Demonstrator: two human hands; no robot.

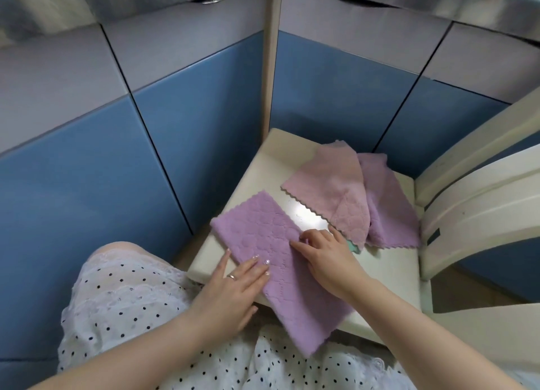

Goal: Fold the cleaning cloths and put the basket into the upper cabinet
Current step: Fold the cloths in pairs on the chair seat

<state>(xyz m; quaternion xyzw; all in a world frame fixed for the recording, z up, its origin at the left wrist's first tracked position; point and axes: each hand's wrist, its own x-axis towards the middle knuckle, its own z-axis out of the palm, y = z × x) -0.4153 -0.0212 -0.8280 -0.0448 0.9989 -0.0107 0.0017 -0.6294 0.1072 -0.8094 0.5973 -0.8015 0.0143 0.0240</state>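
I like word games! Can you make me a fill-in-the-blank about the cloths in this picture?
1. Both hands rest on the ____ cloth.
2. The left hand wears a ____ on one of its fingers.
3. The pink cloth lies partly on top of another ____ cloth.
4. The cloths lie on a cream ____.

Missing words: purple; ring; purple; chair

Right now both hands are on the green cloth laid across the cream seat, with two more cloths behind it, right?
Not quite: the cloth under the left hand and right hand is purple, not green, as the head view shows. It does lie on the cream seat, two more cloths behind it.
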